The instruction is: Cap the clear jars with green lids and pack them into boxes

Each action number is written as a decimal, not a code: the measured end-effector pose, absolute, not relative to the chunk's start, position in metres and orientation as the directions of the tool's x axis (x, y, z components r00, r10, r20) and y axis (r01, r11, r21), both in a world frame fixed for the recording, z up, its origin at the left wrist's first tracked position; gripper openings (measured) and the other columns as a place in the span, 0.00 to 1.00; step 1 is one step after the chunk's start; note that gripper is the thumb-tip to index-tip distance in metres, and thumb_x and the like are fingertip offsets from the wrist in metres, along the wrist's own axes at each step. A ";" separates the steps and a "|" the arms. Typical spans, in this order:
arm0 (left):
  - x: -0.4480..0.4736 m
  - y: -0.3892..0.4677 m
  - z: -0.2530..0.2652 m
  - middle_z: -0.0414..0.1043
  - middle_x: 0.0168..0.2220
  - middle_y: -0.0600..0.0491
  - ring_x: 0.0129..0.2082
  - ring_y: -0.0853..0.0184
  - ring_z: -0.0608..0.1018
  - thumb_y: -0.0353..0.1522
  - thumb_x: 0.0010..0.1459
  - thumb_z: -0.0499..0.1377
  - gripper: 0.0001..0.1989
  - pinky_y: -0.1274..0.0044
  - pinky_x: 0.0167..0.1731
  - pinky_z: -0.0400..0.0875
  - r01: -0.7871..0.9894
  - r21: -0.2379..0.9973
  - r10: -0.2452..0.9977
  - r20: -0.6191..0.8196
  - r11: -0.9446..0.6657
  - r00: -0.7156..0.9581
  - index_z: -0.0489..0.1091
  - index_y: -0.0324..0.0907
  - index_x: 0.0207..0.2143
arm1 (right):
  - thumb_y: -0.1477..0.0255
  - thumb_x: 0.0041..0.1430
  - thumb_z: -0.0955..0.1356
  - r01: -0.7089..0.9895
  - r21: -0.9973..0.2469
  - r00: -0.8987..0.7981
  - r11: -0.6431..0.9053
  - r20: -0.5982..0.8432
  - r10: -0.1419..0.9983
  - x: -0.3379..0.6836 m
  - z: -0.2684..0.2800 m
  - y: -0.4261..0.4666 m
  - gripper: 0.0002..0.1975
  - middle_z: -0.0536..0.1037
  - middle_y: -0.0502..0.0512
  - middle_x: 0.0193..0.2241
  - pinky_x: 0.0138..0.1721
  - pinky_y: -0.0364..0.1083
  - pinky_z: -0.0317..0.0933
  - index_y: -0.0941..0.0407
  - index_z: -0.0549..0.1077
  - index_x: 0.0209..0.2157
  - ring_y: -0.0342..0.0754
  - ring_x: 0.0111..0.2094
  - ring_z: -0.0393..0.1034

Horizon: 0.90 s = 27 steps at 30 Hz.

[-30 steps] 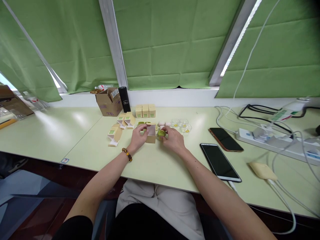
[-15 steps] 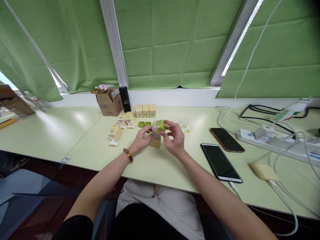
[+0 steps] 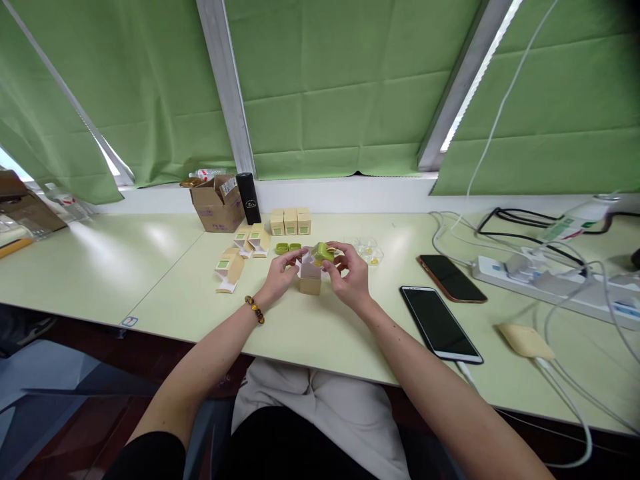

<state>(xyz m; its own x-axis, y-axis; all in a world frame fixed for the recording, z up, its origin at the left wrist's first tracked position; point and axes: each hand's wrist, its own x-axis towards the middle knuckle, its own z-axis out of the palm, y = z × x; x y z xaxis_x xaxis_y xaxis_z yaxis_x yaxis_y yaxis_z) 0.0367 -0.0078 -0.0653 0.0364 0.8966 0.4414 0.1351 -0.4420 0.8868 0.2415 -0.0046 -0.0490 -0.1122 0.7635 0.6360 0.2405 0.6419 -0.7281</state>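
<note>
My right hand (image 3: pixel 349 275) pinches a small green container (image 3: pixel 323 252), tilted above an upright small cardboard box (image 3: pixel 311 285) with its top flaps raised. My left hand (image 3: pixel 281 273) is at the left side of this box, index finger stretched toward its upper edge and thumb apart; whether it touches the flap is hard to see. Behind the left fingers sit small green containers (image 3: pixel 282 249). Clear plastic cups (image 3: pixel 371 252) with yellow bits inside are beyond my right hand.
Opened small boxes (image 3: pixel 230 267) lie to the left, and closed ones (image 3: pixel 291 222) stand in a row at the back. A larger carton (image 3: pixel 219 208) and a black cylinder (image 3: pixel 249 198) are behind. Two phones (image 3: pixel 441 325), a power strip (image 3: pixel 540 283) and cables occupy the right.
The green container has tilted and is now in my right hand alone, above the box. My left fingers have come away from it to the box's upper edge.
</note>
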 end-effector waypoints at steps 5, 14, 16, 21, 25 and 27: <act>0.036 -0.004 -0.068 0.83 0.51 0.44 0.47 0.60 0.80 0.25 0.48 0.57 0.30 0.69 0.48 0.77 0.104 0.899 0.905 0.423 -0.425 0.043 0.80 0.38 0.55 | 0.64 0.61 0.70 0.295 -0.704 -0.157 0.647 0.632 0.759 0.244 -0.046 -0.004 0.13 0.82 0.58 0.50 0.29 0.47 0.67 0.52 0.71 0.47 0.48 0.31 0.76; 0.035 -0.004 -0.070 0.83 0.51 0.44 0.48 0.59 0.80 0.24 0.46 0.56 0.32 0.68 0.50 0.77 0.124 0.897 0.905 0.423 -0.424 0.037 0.79 0.39 0.55 | 0.70 0.56 0.69 0.458 -0.616 -0.323 0.640 0.556 0.766 0.242 -0.048 -0.007 0.14 0.82 0.55 0.45 0.37 0.49 0.68 0.51 0.72 0.45 0.52 0.37 0.75; 0.036 -0.004 -0.070 0.82 0.52 0.44 0.48 0.60 0.80 0.24 0.46 0.56 0.32 0.68 0.50 0.76 0.131 0.897 0.906 0.422 -0.422 0.031 0.79 0.39 0.55 | 0.70 0.56 0.70 0.471 -0.600 -0.350 0.646 0.545 0.762 0.242 -0.048 -0.008 0.13 0.82 0.55 0.43 0.38 0.49 0.67 0.51 0.72 0.44 0.52 0.36 0.74; 0.036 -0.006 -0.069 0.82 0.53 0.45 0.48 0.61 0.80 0.24 0.46 0.56 0.32 0.69 0.50 0.76 0.145 0.896 0.907 0.421 -0.420 0.030 0.80 0.40 0.55 | 0.70 0.63 0.67 0.492 -0.566 -0.394 0.661 0.532 0.749 0.240 -0.049 -0.007 0.05 0.80 0.56 0.40 0.40 0.49 0.66 0.51 0.72 0.41 0.53 0.40 0.73; 0.037 -0.007 -0.068 0.82 0.55 0.45 0.48 0.61 0.80 0.24 0.46 0.56 0.32 0.69 0.50 0.76 0.138 0.896 0.906 0.421 -0.421 0.031 0.80 0.40 0.55 | 0.71 0.70 0.62 0.493 -0.552 -0.377 0.672 0.561 0.737 0.238 -0.050 -0.005 0.08 0.80 0.56 0.37 0.43 0.50 0.66 0.52 0.72 0.39 0.53 0.41 0.73; 0.037 -0.007 -0.068 0.82 0.54 0.45 0.48 0.61 0.80 0.24 0.46 0.56 0.32 0.69 0.50 0.76 0.135 0.897 0.906 0.422 -0.422 0.030 0.80 0.40 0.55 | 0.72 0.70 0.63 0.461 -0.570 -0.367 0.680 0.576 0.731 0.237 -0.052 -0.005 0.08 0.79 0.57 0.43 0.42 0.50 0.67 0.52 0.73 0.39 0.52 0.41 0.74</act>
<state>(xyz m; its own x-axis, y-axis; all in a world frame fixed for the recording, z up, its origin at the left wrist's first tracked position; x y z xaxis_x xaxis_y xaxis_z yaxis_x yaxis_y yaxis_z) 0.0369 -0.0070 -0.0684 0.0301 0.9061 0.4220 0.1346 -0.4220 0.8966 0.2365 -0.0049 -0.0520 -0.3673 0.7306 0.5755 0.4607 0.6805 -0.5699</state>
